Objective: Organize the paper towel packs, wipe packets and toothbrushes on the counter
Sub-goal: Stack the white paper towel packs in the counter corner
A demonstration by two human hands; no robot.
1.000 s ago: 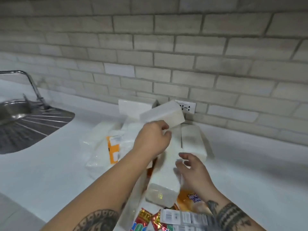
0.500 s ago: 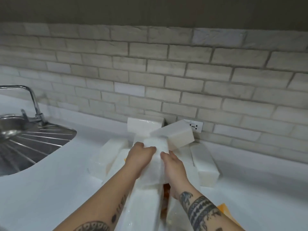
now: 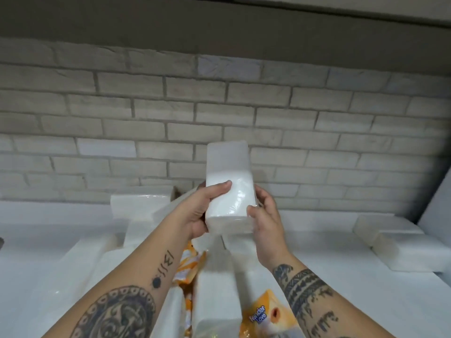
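Observation:
A white paper towel pack (image 3: pixel 229 184) in clear wrap is held upright in the air in front of the brick wall. My left hand (image 3: pixel 197 211) grips its left side, thumb across the front. My right hand (image 3: pixel 266 215) grips its lower right edge. Below them lies a heap of several more white paper towel packs (image 3: pixel 214 291) on the white counter (image 3: pixel 341 301). Orange wipe packets (image 3: pixel 266 315) lie among the heap, near my forearms. No toothbrushes show.
Two more white packs (image 3: pixel 400 242) lie at the right of the counter, near a pale side wall (image 3: pixel 436 211). Another pack (image 3: pixel 139 208) stands at the back left against the brick wall (image 3: pixel 170 118). A dark shelf underside (image 3: pixel 219 30) runs above.
Both hands have lifted one pack out of the heap and raised it upright. The view has tilted up and to the right, so the sink is out of sight.

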